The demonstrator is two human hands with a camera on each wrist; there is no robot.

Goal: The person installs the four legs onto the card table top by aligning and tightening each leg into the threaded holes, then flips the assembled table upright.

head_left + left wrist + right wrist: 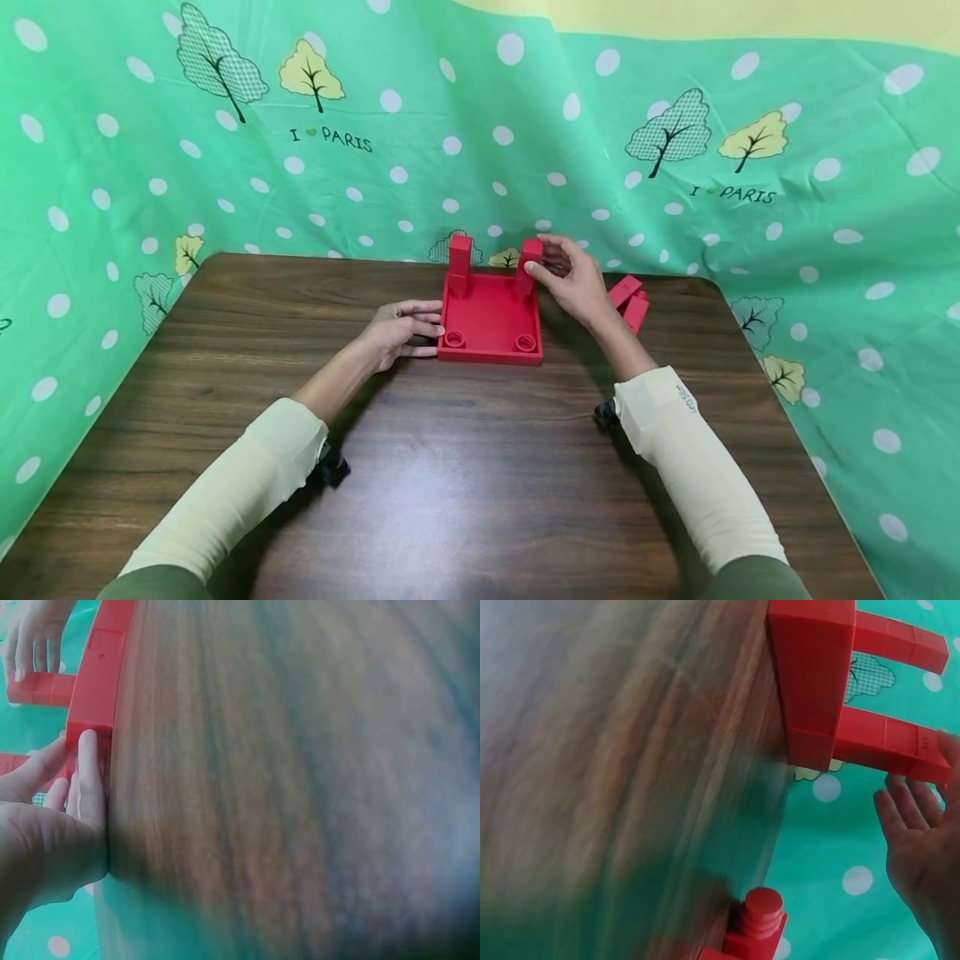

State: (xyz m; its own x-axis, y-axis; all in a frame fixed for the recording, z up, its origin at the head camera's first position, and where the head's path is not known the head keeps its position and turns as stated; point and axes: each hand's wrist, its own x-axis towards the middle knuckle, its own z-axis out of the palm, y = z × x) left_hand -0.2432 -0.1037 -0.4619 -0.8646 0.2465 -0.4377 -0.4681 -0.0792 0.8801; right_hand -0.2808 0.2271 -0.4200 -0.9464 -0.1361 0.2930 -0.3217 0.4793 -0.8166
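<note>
A square red tray-like base [491, 321] lies on the table, with a low rim and round ringed sockets at its two near corners. Two red block-shaped legs stand upright at the far corners, the left leg [460, 265] and the right leg [528, 271]. My left hand [397, 331] rests against the base's left side, its fingers extended and touching the wall. With thumb and fingers, my right hand [573, 279] pinches the right leg near its top. In the right wrist view, the thumb touches the leg's end while several fingers [907, 806] spread beside it.
Loose red pieces [630, 302] lie on the table to the right of the base; one shows a ringed round peg [763, 911] in the right wrist view. A green patterned cloth [480, 150] hangs behind the wooden table [450, 467].
</note>
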